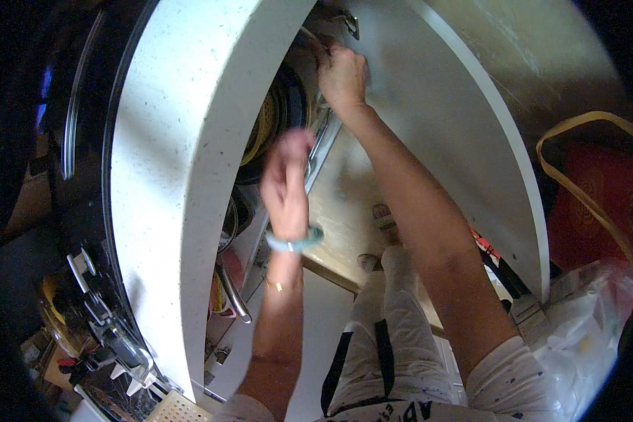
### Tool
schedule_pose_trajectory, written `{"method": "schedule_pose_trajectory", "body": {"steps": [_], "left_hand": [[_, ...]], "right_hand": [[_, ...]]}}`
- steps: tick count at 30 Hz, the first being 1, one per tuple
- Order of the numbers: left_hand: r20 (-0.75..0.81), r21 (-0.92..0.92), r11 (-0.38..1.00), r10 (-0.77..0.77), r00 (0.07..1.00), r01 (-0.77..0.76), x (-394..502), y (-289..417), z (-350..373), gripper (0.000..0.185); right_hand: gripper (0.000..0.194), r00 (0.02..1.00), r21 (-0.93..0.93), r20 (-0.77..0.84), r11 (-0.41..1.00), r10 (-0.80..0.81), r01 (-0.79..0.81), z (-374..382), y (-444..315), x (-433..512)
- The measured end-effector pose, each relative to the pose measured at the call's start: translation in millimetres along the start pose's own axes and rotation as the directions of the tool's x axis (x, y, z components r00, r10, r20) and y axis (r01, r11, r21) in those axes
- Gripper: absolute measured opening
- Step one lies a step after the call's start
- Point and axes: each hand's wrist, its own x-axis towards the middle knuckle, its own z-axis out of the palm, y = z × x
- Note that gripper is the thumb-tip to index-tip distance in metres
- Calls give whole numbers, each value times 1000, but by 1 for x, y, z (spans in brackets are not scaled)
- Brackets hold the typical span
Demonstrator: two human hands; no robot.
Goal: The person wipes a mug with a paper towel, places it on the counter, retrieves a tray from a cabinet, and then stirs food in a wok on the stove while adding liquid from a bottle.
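My right hand (344, 76) reaches into the far part of an open cabinet, its fingers curled near a dark, thin item by the inner side of the cabinet door (432, 121). What it holds is not clear. My left hand (287, 179), blurred, hangs over the cabinet opening beside round dark pans (282, 113), with nothing plain in it. A teal band and a thin bracelet circle the left wrist. Below it, a metal handle (234, 295) sticks out of the cabinet near a pink-edged item.
A thick white countertop (174, 132) runs along the left above the cabinet. The open door bounds the right side. Beyond it lie a red bag (591, 205) with a tan strap and a translucent plastic bag (585, 343). A perforated beige basket (176, 409) stands at the lower left.
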Motion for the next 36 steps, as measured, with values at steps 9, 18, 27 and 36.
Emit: {"method": "schedule_pose_trajectory", "body": {"steps": [9, 18, 27, 36], "left_hand": [[-286, -530, 808, -458, 842, 259, -39, -60, -68, 56], [-421, -286, 942, -287, 860, 174, 22, -83, -73, 50], [-13, 919, 393, -58, 998, 35, 55, -72, -116, 69], [-294, -483, 824, -472, 831, 297, -14, -69, -61, 65]], "right_hand": [[31, 996, -188, 65, 979, -65, 77, 2, 13, 9], [33, 994, -178, 52, 979, -92, 100, 12, 16, 12], [39, 993, 56, -42, 993, -106, 108, 4, 0, -18], [39, 992, 41, -11, 992, -123, 123, -117, -58, -106]]}}
